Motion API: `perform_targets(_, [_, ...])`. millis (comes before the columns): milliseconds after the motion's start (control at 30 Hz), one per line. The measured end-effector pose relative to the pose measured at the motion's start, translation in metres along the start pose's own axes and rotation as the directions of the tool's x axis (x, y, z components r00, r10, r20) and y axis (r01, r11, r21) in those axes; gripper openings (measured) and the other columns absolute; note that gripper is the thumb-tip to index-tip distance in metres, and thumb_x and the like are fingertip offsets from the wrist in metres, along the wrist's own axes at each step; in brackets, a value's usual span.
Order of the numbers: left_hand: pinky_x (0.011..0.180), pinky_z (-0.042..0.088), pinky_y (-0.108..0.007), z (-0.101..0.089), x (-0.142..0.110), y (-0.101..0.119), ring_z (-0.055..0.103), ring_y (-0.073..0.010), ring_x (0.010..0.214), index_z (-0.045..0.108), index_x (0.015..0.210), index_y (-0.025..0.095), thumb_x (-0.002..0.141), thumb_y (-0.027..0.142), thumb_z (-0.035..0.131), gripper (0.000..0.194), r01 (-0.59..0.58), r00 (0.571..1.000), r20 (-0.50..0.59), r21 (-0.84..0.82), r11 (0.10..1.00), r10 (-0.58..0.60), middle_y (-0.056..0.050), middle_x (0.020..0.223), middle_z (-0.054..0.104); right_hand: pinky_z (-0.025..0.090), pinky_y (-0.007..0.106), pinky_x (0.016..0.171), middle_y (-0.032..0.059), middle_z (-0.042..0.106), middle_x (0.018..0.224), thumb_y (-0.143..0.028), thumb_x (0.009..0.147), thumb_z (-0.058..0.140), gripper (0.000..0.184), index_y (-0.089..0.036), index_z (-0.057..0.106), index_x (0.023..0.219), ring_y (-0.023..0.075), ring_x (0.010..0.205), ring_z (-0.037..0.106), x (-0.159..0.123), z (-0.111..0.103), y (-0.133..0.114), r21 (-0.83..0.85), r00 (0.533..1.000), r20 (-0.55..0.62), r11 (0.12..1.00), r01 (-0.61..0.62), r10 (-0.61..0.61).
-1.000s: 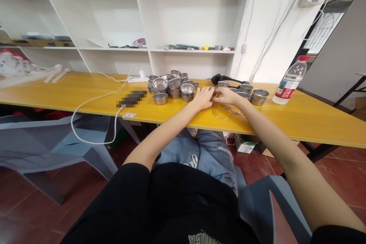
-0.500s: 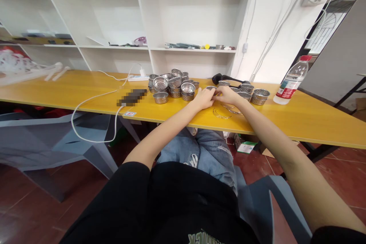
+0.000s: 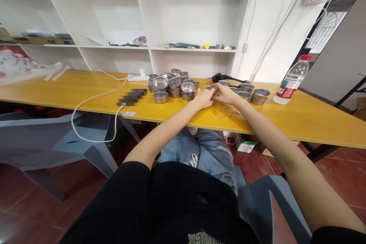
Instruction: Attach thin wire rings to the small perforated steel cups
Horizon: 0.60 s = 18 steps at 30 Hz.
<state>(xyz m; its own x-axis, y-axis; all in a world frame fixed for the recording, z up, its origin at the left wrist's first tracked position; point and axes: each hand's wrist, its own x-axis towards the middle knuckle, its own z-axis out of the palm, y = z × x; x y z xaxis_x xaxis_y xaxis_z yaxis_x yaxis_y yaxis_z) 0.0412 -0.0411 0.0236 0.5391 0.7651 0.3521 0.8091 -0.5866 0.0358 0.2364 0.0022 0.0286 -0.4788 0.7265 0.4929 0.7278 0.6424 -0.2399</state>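
My left hand (image 3: pixel 204 98) is closed around a small perforated metal cup (image 3: pixel 211 88) on the table, partly hidden by the fingers. Against its right side, my right hand (image 3: pixel 225 93) has bent fingers gripping at the rim; whether they also pinch a thin wire is too small to see. Just in front of my hands lie several thin curved wires (image 3: pixel 219 114). To the left is a heap of similar perforated cups (image 3: pixel 175 82), some stacked. More cups (image 3: pixel 260 96) stand to the right of my right hand, partly covered by it.
The yellow table (image 3: pixel 311 122) carries a water bottle (image 3: pixel 289 82) at right. A black strap-like item (image 3: pixel 219 78) lies behind the cups. On the left are a blurred-out dark device (image 3: pixel 134 97) and a white cable (image 3: pixel 74 116) hanging over the edge. White shelves (image 3: pixel 197 11) rise behind.
My right hand's fingers have lifted and shifted slightly at the cup, so more of its rim shows. The left hand stays almost in place.
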Motion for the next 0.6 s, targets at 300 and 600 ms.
perform_targets(300, [0.124,0.042,-0.064,-0.0033,-0.002,0.0025,0.063,-0.0378,0.144,0.053,0.151,0.016,0.101,0.014,0.05,0.05,-0.002,1.0,0.018,-0.026,1.0,0.002,-0.022,0.15,0.069,0.059,0.05,0.109,0.0217,0.078,0.136,-0.018,0.08,0.079,0.061,-0.009,0.072,0.139,0.0372,0.119,0.076,0.0029,0.0032,0.0005,-0.034,0.997,-0.033,0.997,0.068,-0.069])
perform_targets(600, [0.123,0.042,-0.06,0.0018,0.0013,-0.0003,0.057,-0.0357,0.149,0.053,0.146,0.019,0.1,0.011,0.048,0.047,-0.029,0.999,-0.028,-0.034,0.999,0.028,-0.019,0.157,0.063,0.059,0.047,0.104,0.0183,0.081,0.127,-0.022,0.08,0.076,0.056,-0.011,0.075,0.136,0.0344,0.109,0.075,0.0039,0.0028,-0.0022,0.016,0.997,-0.007,0.997,0.078,-0.078])
